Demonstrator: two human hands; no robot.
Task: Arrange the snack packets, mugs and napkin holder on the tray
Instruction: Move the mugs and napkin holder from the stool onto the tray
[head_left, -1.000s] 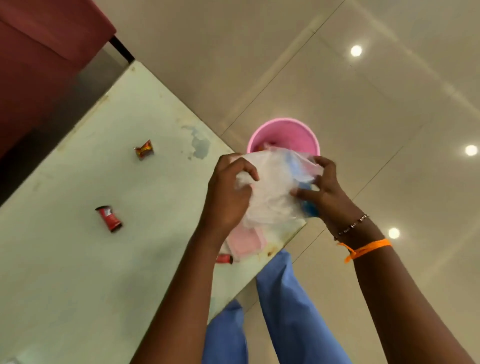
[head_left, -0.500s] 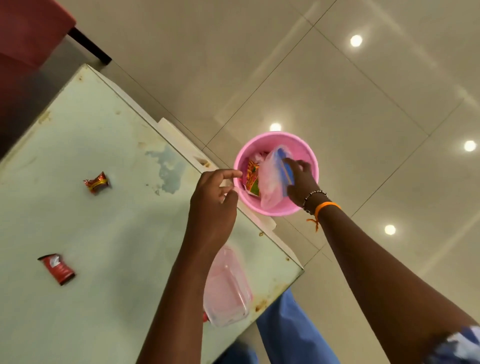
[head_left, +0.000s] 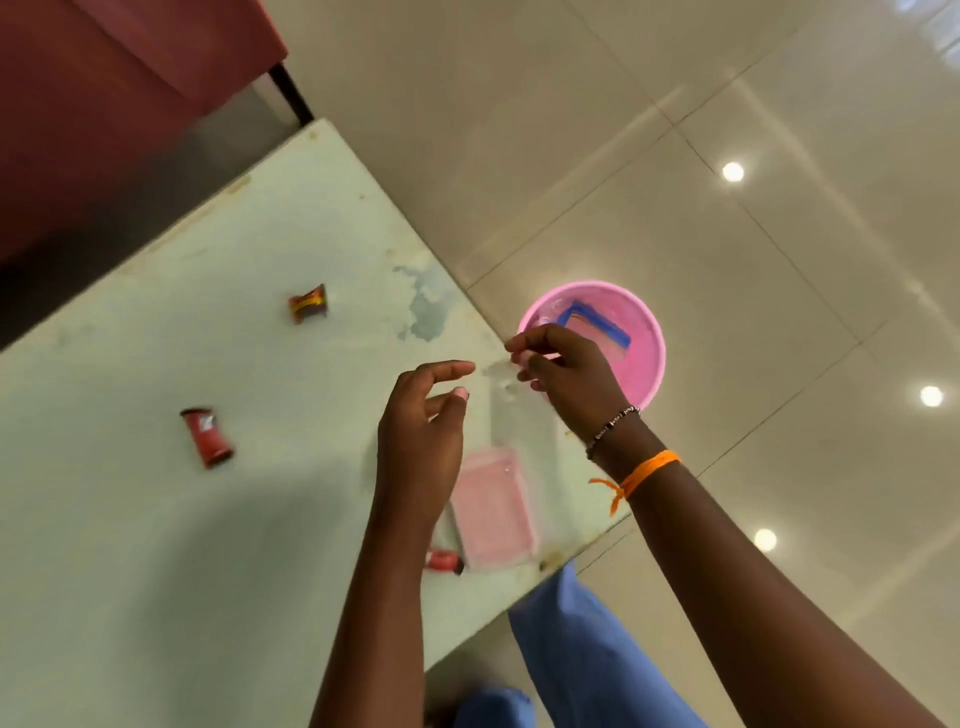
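Two snack packets lie on the pale green table (head_left: 156, 545): a red and yellow one (head_left: 307, 303) and a red one (head_left: 207, 436). A third red packet (head_left: 443, 561) shows partly under my left forearm. Beside it lies a clear plastic box (head_left: 491, 509) with pink contents. My left hand (head_left: 421, 431) hovers above the table, empty, with its fingers apart. Over the table's edge, my right hand (head_left: 561, 374) has its fingertips pinched on a blurred clear plastic flap (head_left: 504, 400) that stands above the box. No tray, mug or napkin holder is in view.
A pink bucket (head_left: 647, 364) stands on the tiled floor just past the table's edge, with a clear bag with a blue strip (head_left: 597, 327) inside. A dark red seat (head_left: 104, 104) is at the far left. My blue trouser legs (head_left: 582, 649) are below the table corner.
My right hand let the clear bag go into the bucket and came back to the table edge. My left hand let go of the bag and spread its fingers.
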